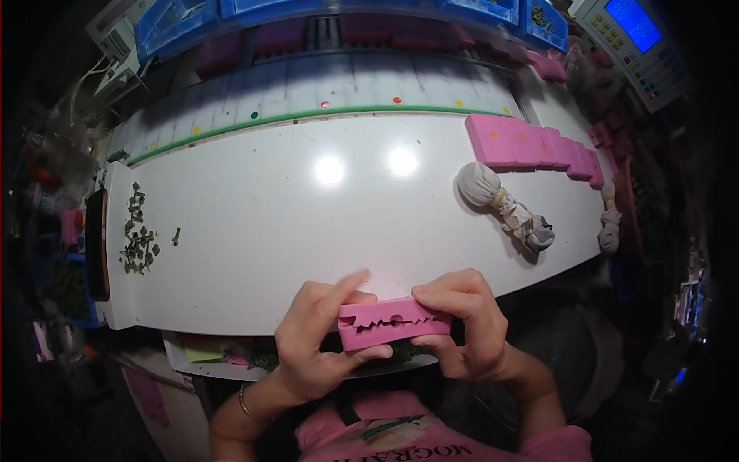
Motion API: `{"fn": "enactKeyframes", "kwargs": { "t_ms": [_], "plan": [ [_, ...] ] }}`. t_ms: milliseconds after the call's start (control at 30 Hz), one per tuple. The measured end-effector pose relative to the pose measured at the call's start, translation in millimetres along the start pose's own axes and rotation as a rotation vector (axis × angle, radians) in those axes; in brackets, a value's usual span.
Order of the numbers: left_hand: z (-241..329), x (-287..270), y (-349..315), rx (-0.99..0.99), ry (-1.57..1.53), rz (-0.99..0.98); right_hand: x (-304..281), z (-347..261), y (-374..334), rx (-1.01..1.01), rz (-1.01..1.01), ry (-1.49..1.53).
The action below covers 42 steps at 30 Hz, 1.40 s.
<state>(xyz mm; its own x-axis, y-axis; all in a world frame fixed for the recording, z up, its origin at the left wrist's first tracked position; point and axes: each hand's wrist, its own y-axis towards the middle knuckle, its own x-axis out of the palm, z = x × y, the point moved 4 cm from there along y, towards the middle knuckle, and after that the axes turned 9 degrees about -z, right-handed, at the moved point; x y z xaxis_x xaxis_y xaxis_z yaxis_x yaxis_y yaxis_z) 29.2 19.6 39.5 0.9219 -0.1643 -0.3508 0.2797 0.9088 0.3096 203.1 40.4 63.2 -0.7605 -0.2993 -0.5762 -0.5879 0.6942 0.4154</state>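
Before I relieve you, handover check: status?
Left hand and right hand holding pink block by its ends. Jagged slit faces camera. Larger wrapped bundle apart, beyond right hand.

Pink is noted on the held block (395, 334), white on the tabletop (269, 231), green on the strip (369, 110), blue on the bins (165, 44).

Glossy tabletop (269, 231), matt cloth bundle (506, 205), smooth pink box (377, 336), perhaps card, plastic bins (165, 40)
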Motion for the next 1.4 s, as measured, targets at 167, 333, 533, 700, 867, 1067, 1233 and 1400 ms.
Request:
{"fn": "enactKeyframes", "kwargs": {
  "t_ms": [167,333,533,700,867,1067,1233,1400],
  "plan": [
    [8.8,-6.3,-3.0,-0.005,0.028,-0.067,1.6,-3.3,-3.0,0.012,0.003,-0.036],
    [-3.1,-4.8,-2.9,0.017,-0.272,-0.021,2.9,-3.7,-6.4,-0.040,0.017,-0.067],
    [-9.7,-6.3,-4.3,0.018,-0.332,-0.006,5.7,-5.0,-6.0,-0.041,0.020,-0.068],
    [-2.8,-2.8,-5.8,-0.080,-0.352,-0.006,8.8,-3.3,-16.3,0.013,-0.026,-0.054],
    [-0.1,-6.7,-1.8,-0.005,-0.259,-0.036,9.0,-4.4,-25.4,0.006,0.063,-0.038],
    [-4.0,-8.5,-6.1,0.028,-0.287,-0.026,14.5,-8.1,-33.0,0.028,0.110,0.062],
    [-6.4,-10.0,-1.3,0.039,-0.302,-0.082,7.7,-7.2,-22.8,-0.036,0.177,0.104],
    [-1.8,-2.9,10.7,0.028,-0.304,-0.175,5.2,-7.9,-8.9,0.077,-0.005,0.036]
  ]
}}
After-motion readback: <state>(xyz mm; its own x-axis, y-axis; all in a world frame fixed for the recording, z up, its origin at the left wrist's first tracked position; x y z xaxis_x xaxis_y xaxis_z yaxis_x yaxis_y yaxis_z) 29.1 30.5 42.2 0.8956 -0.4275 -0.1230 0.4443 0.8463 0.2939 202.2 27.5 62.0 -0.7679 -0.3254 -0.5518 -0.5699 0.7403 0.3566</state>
